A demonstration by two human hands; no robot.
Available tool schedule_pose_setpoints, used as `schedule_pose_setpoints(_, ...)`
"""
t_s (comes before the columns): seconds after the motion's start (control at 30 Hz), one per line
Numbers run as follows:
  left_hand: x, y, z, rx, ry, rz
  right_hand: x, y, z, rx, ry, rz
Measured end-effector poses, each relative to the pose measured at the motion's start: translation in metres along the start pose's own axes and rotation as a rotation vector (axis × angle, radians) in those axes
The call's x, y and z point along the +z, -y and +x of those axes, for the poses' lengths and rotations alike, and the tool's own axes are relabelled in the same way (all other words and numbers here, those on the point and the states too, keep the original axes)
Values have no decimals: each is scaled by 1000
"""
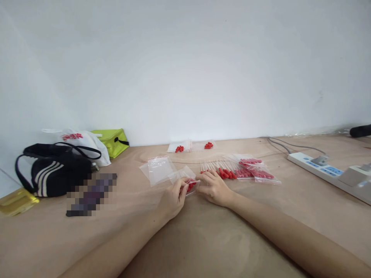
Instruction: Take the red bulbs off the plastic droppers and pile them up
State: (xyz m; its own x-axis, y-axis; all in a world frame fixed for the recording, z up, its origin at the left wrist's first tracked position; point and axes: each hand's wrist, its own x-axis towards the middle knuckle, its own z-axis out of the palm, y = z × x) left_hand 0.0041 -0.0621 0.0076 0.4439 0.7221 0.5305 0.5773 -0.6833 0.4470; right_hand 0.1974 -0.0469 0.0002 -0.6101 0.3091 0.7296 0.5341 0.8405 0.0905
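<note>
My left hand [174, 197] is closed on a small clear zip bag [183, 172], pinching it between thumb and fingers. Red tips of sticks [190, 187] show inside at its near end. My right hand [215, 189] curls in at the bag's right edge, and what its fingertips hold is hidden. Just behind it lies a row of wooden sticks with red tips [227, 173], partly covered by that hand. Filled zip bags of red-tipped sticks [263, 174] overlap to the right. Flat zip bags [160, 169] lie to the left of my hands.
Near the wall are two more bags with red pieces [179, 148]. A black striped bag [62, 170], a white plastic bag [100, 144], a lime-green bag [111, 141] and a blurred dark object [92, 195] stand left. A power strip [319, 170] with cables lies right.
</note>
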Motion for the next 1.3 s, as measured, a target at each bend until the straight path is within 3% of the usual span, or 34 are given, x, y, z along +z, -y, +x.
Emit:
schedule_pose_setpoints(0.2,-9,4,2,24,158,47,-18,0,-17,180,177,483)
schedule_pose_setpoints(0.4,-20,2,2,85,412,98,-36,2,-30,274,192,487)
schedule_pose_setpoints(0.53,-26,-6,-5,100,376,52,-31,5,-29,388,151,298)
schedule_pose_setpoints(0.73,-27,-12,-14,88,332,-1,-24,17,-19,556,279,238)
schedule_pose_setpoints(0.93,-26,-12,-15,28,296,-11,-25,12,-21,485,399,354)
schedule_pose_setpoints(1.13,-23,-6,-18,-72,279,33,-22,7,-22,526,331,470)
schedule_pose_setpoints(1.3,-22,-6,-18,-66,247,35,-26,11,-15,491,246,618)
